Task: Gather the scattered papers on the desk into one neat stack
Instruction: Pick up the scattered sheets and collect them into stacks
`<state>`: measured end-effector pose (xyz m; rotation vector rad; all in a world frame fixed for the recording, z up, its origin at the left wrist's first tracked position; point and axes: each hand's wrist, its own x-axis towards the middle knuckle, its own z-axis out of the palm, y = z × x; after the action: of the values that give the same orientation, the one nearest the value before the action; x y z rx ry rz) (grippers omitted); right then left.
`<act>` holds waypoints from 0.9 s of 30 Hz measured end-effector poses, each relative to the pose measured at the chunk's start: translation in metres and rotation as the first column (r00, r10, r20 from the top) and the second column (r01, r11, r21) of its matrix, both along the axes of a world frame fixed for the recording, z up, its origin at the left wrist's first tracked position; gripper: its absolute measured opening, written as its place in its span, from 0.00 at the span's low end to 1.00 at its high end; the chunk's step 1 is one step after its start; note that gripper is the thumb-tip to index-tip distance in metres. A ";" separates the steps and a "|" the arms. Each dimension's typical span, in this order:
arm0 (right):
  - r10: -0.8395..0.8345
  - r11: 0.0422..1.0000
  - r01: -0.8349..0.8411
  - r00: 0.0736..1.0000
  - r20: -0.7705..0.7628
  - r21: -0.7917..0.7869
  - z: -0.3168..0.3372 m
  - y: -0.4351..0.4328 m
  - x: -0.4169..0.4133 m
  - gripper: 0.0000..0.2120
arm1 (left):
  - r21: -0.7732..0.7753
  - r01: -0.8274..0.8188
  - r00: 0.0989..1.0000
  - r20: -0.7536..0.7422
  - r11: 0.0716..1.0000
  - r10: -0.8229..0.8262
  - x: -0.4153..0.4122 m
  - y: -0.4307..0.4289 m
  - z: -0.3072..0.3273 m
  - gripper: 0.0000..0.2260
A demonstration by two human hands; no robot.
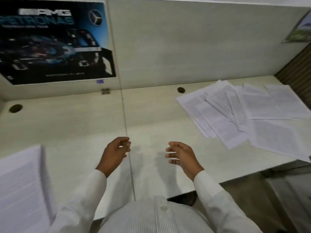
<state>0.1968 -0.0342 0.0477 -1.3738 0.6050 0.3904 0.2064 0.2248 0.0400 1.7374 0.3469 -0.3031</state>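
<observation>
Hovering empty left hand (116,153), right hand (180,154), scattered papers (244,113)

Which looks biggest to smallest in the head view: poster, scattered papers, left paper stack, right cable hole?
1. poster and scattered papers: similar spread, so not ranked apart.
2. left paper stack: cropped by the frame and nearest the camera, so its place is unsure.
3. right cable hole: clearly smallest.
</observation>
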 end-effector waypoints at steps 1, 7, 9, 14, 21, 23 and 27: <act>-0.011 1.000 0.011 1.000 0.003 -0.002 -0.001 -0.019 0.004 0.08 | -0.004 0.006 1.000 0.004 1.000 -0.006 0.007 -0.017 0.000 0.07; -0.038 0.997 0.036 0.999 -0.013 -0.073 -0.009 -0.133 0.036 0.06 | 0.006 0.003 1.000 -0.017 1.000 -0.003 0.037 -0.126 -0.001 0.08; -0.049 0.986 0.049 0.999 0.004 -0.158 -0.019 -0.169 0.049 0.04 | 0.016 0.031 0.998 -0.048 0.999 -0.030 0.042 -0.161 -0.004 0.09; 0.207 0.683 -0.096 0.976 0.066 -0.724 -0.055 -0.234 0.082 0.14 | 0.040 0.054 0.991 -0.123 0.998 -0.048 0.059 -0.229 -0.022 0.09; 0.450 0.039 -0.349 0.842 -0.296 -0.936 -0.076 -0.266 0.112 0.19 | 0.095 0.111 0.961 -0.262 0.989 -0.083 0.091 -0.300 -0.041 0.13; 0.481 0.011 -0.327 0.830 -0.282 -0.945 -0.081 -0.268 0.112 0.20 | 0.092 0.098 0.951 -0.301 0.991 -0.066 0.106 -0.316 -0.044 0.15; 0.533 0.035 -0.286 0.816 -0.224 -0.958 -0.093 -0.277 0.106 0.19 | 0.027 -0.061 0.915 -0.399 0.998 0.067 0.142 -0.346 -0.047 0.18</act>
<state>0.3028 -0.3110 -0.0457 -2.9366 0.1722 0.2890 0.3488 -0.1212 -0.0072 1.6671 0.7028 -0.6130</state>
